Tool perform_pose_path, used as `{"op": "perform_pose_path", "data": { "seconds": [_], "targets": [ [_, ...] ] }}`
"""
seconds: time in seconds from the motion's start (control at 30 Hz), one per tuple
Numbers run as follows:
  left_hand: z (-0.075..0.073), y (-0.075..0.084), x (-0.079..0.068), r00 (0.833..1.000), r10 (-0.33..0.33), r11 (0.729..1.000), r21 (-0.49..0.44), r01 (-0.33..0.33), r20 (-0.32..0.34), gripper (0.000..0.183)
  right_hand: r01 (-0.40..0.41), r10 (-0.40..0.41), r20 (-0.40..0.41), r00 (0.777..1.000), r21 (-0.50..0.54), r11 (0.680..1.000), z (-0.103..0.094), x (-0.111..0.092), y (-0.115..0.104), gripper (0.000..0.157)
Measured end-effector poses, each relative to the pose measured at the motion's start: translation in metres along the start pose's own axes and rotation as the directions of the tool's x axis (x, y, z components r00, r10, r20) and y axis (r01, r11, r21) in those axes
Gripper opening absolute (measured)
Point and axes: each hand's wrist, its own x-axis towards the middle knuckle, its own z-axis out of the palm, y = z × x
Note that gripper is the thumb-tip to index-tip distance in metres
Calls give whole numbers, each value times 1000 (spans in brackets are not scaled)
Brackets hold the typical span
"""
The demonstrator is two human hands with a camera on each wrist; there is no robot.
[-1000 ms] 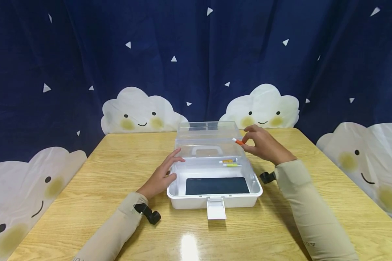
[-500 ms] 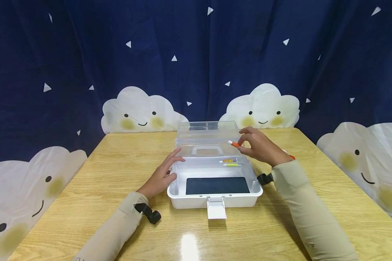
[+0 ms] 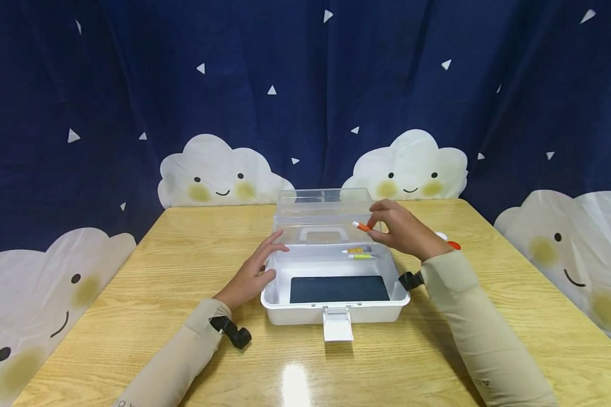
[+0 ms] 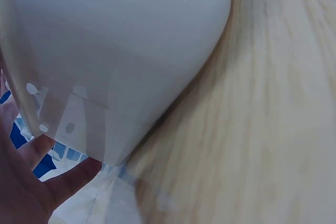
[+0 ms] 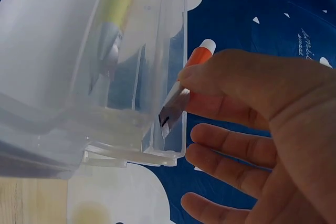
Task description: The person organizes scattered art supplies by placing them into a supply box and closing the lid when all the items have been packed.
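Note:
Between right thumb and index finger, the right hand [image 3: 399, 229] pinches a small orange paint tube [image 3: 362, 226] with a white cap. Its flat silver end points down over the clear lid in the right wrist view. The left hand [image 3: 249, 277] rests at the left rim of a white plastic box [image 3: 295, 315], fingers spread. The box's clear lid [image 3: 305, 206] stands tipped back. Near the hinge side lie a yellow-green paint tube [image 3: 360, 256] and an amber tube [image 3: 353, 250]. A dark rectangular panel [image 3: 340, 289] lies on the box floor.
The wooden table [image 3: 193, 237] carries the box. A white latch [image 3: 338, 325] hangs down at its front. Right of the box, partly behind the right forearm, are a red round thing [image 3: 454, 245] and a white one [image 3: 441, 236]. A navy curtain [image 3: 305, 85] stands behind.
The right hand has moved left and slightly down with the orange paint tube, nearer the other tubes. The red and white things have come into view behind the forearm. The left hand stays put.

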Motion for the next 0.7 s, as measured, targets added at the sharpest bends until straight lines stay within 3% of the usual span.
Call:
{"op": "perform_pose_path", "data": {
  "seconds": [0.7],
  "targets": [
    [0, 1, 0, 1000, 7, 1000, 2, -7, -9, 48, 19, -18, 13, 1000, -51, 999, 2, 1, -8, 13]
  ]
}}
